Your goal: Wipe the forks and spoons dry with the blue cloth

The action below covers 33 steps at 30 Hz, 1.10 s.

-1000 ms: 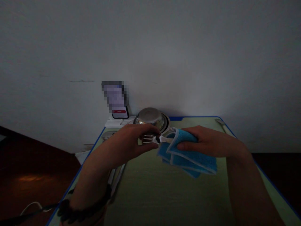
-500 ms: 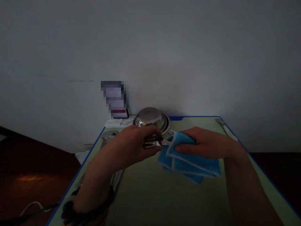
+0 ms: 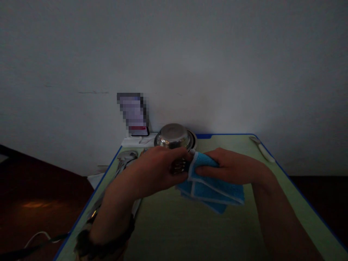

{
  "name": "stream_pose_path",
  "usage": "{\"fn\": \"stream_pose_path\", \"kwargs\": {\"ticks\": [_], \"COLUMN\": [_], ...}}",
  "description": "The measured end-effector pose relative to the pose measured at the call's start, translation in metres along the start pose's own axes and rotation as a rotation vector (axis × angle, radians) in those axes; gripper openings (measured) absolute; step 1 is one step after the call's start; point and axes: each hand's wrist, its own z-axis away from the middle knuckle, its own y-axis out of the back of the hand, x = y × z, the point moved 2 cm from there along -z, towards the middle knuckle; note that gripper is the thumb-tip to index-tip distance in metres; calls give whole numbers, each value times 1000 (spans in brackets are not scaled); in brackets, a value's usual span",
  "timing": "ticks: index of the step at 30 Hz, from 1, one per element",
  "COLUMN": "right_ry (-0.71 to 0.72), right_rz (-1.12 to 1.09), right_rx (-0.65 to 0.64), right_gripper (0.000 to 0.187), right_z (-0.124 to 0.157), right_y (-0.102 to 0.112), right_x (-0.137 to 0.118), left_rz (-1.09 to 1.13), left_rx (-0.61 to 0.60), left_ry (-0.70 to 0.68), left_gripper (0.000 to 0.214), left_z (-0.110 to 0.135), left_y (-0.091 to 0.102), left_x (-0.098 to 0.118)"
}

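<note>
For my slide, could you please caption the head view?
Left hand around a silvery, pronged metal fork, right hand gripping a folded, white-edged blue cloth.

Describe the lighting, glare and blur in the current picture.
Head view: dim overall, with the floor nearly black away from one warm patch of light; head view: small highlights on the metal bowl and glints on the tines of the fork; head view: the phone mostly pixelated, unreadable; head view: the dark bracelet soft-edged.
</note>
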Motion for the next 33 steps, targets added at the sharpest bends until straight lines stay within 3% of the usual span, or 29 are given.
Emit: {"fn": "stream_pose_path", "kwargs": {"ticks": [5,13,23,29,33], "right_ry": [-39,-106,-125,-48,-106], "right_rz": [-94,-145,23,-11,-77], "right_rx": [-54,18,67,3,26], "right_gripper": [32,27,33,29,29], "right_z": [7,20,15,8,16], "right_y": [3,11,8,3,10], "right_x": [4,12,4,2,7], "left_rz": [97,107,-35,44,112], "left_rx": [1,16,-68,-123,-105], "left_ry": [48,58,60,46,54], "left_gripper": [23,22,24,25,25], "left_z": [9,13,-1,-1,0], "left_y": [8,8,-9,-8,-6], "left_x": [-11,-17,-3,-7,-10]}}
